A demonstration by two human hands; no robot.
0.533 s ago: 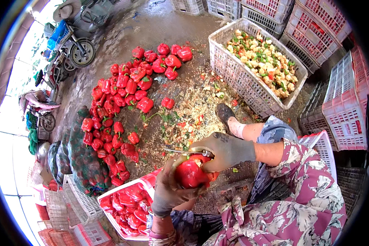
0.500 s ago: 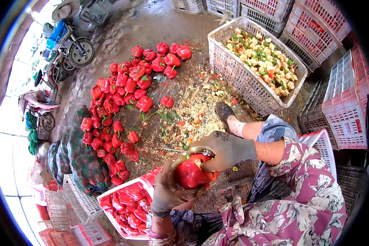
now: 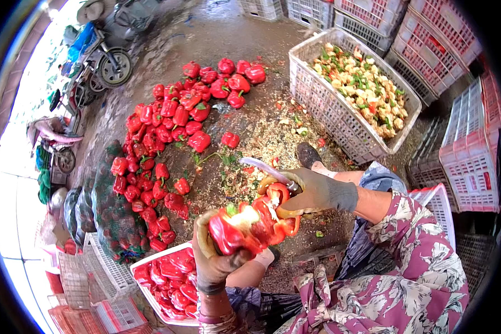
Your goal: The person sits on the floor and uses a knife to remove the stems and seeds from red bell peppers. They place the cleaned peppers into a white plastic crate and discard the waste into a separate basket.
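Observation:
Between my two hands a red bell pepper [image 3: 234, 231] is split open, its pale core and green stem bit showing. My left hand [image 3: 210, 264] is closed around its left part. In my right hand [image 3: 328, 192] is a knife [image 3: 266, 169], its blade pointing up and left, while the fingers also touch the pepper's right part. Just below and left of my left hand stands a white crate [image 3: 160, 255] filled with glossy opened red peppers [image 3: 175, 284].
A heap of whole red peppers [image 3: 167, 122] lies on the floor ahead to the left, beside green net sacks [image 3: 108, 206]. At far right a crate [image 3: 334, 108] holds pepper cores. Stacked crates [image 3: 428, 50] line the right; motorbikes [image 3: 112, 67] stand far left. Seeds litter the floor.
The pepper has opened from a nearly whole shape into spread parts. My hands have drawn apart, the left moving left, and the knife blade has swung to point further upward.

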